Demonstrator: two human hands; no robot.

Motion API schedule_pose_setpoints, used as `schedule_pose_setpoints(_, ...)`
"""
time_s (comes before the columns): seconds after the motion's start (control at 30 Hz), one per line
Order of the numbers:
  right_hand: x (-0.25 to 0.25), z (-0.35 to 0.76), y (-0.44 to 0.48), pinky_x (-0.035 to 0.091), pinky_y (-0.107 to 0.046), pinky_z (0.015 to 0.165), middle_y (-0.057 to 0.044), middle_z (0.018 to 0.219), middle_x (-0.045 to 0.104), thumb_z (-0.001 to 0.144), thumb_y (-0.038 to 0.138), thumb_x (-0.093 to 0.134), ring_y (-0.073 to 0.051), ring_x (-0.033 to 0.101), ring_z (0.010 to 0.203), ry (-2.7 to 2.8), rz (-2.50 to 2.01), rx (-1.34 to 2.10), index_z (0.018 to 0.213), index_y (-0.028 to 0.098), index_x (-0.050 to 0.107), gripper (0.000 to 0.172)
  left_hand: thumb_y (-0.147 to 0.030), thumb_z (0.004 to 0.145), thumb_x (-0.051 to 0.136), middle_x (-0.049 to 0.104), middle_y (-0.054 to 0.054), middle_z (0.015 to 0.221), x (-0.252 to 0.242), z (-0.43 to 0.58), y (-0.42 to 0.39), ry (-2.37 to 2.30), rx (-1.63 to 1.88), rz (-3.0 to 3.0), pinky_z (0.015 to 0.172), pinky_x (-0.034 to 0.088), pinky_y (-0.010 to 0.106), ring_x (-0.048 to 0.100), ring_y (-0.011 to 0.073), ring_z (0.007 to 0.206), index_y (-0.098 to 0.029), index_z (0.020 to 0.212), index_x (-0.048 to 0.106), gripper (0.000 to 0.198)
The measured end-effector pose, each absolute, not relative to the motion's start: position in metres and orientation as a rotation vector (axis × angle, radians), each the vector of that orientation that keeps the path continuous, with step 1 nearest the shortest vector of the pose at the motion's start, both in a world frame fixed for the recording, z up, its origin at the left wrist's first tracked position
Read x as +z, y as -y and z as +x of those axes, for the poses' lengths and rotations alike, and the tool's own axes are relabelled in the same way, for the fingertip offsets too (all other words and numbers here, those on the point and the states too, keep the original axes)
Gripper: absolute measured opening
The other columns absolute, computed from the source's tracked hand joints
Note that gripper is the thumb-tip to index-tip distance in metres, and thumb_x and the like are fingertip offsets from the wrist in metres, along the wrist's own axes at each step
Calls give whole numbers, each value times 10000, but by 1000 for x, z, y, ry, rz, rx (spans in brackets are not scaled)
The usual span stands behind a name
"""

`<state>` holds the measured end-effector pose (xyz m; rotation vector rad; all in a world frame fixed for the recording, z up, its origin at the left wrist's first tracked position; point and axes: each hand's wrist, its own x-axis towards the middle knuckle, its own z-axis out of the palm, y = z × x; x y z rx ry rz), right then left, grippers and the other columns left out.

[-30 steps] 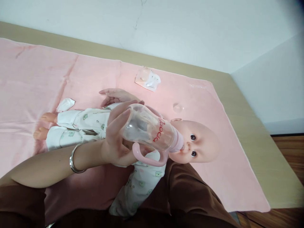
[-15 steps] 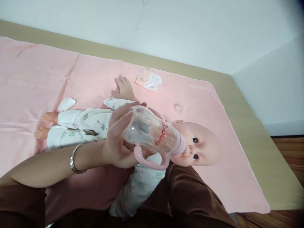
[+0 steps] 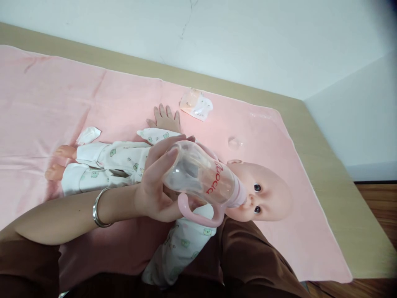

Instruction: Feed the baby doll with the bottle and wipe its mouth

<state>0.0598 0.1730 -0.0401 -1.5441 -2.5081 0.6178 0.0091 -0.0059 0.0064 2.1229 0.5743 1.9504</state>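
A baby doll in a white suit with green animal prints lies on its back, its bald head to the right. My left hand, with a silver bangle on its wrist, is wrapped around the base of a clear baby bottle with pink handles. The bottle's pink collar end meets the doll's mouth; the teat is mostly hidden. Beyond the doll's far sleeve, my right hand shows with fingers spread over the blanket. The doll hides most of that arm.
A pink blanket covers much of the wooden surface. On it lie a printed packet, a small clear cap and a crumpled white piece near the doll's feet. A white wall rises behind.
The fingers of my right hand have spread and its palm has turned flatter. The bottle and the doll's head sit slightly lower and further right in view, still touching.
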Motion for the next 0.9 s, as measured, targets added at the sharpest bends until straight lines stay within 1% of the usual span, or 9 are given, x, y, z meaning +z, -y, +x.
schedule_pose_setpoints(0.1, -24, 65, -166, -139, -540, 1354, -79, 1748, 56, 1059, 586, 236, -335, -19, 1668, 2477, -1588, 667, 1693, 74, 196, 817, -477, 672, 951, 507, 296, 1444, 8, 11, 0, -436, 2039, 2232, 1129, 602, 516, 600, 367, 1349, 90, 1469, 426, 1110)
schedule_pose_setpoints(0.17, -13, 82, -144, -131, -463, 1377, -48, 1749, 46, 1025, 644, 114, -299, -64, 1670, 2454, -1487, 676, 1693, 61, 188, 889, -466, 667, 956, 500, 293, 1456, 8, 12, -3, -395, 2076, 2217, 1140, 592, 529, 576, 360, 1371, 81, 1511, 368, 1164)
schedule_pose_setpoints(0.27, -8, 134, -77, -124, -302, 1385, 50, 1734, -14, 968, 690, -73, -185, -244, 1633, 2422, -1277, 581, 1684, 70, 226, 993, -424, 676, 954, 502, 291, 1454, 8, 13, -4, -398, 2068, 2226, 1137, 591, 522, 576, 354, 1371, 75, 1520, 346, 1154)
schedule_pose_setpoints(0.33, -11, 175, -24, -156, -302, 1380, 93, 1720, -32, 939, 685, -149, -149, -356, 1575, 2384, -1280, 542, 1663, 63, 279, 1045, -421, 681, 951, 507, 282, 1449, 8, 14, -4, -409, 2069, 2224, 1130, 597, 516, 582, 348, 1366, 69, 1517, 352, 1139)
schedule_pose_setpoints(0.43, -14, 205, 15, -148, -330, 1390, 106, 1717, 25, 926, 662, -180, -120, -394, 1542, 2285, -1314, 573, 1647, 59, 322, 1066, -412, 692, 944, 505, 267, 1444, 8, 15, -4, -382, 2104, 2194, 1131, 600, 524, 548, 345, 1402, 55, 1544, 321, 1154)
schedule_pose_setpoints(0.5, -11, 189, -2, -35, -340, 1421, 119, 1717, 78, 952, 698, -60, -130, -329, 1578, 2262, -1286, 579, 1661, 97, 321, 1004, -377, 680, 949, 493, 274, 1448, 7, 16, -4, -376, 2073, 2200, 1140, 594, 532, 533, 348, 1411, 69, 1534, 327, 1147)
schedule_pose_setpoints(0.6, -4, 137, -67, 174, -430, 1418, 175, 1652, 298, 984, 713, 165, -174, -104, 1652, 2240, -1214, 601, 1631, 240, 423, 842, -321, 686, 942, 456, 270, 1480, 6, 17, -4, -343, 2081, 2179, 1162, 576, 548, 508, 346, 1432, 56, 1554, 296, 1146)
schedule_pose_setpoints(0.7, -1, 101, -118, 187, -430, 1394, 130, 1634, 392, 984, 650, 117, -232, 55, 1659, 2256, -1237, 650, 1572, 229, 506, 821, -303, 714, 925, 424, 254, 1510, 5, 18, -4, -345, 2084, 2177, 1171, 565, 537, 477, 338, 1466, 19, 1586, 247, 1151)
schedule_pose_setpoints(0.9, 15, 118, -88, 310, -436, 1356, 196, 1573, 448, 1010, 561, 81, -199, 96, 1654, 2235, -1101, 650, 1544, 322, 541, 745, -332, 727, 916, 440, 240, 1501, 7, 15, -1, -419, 2051, 2229, 1145, 585, 516, 514, 330, 1431, 14, 1586, 241, 1146)
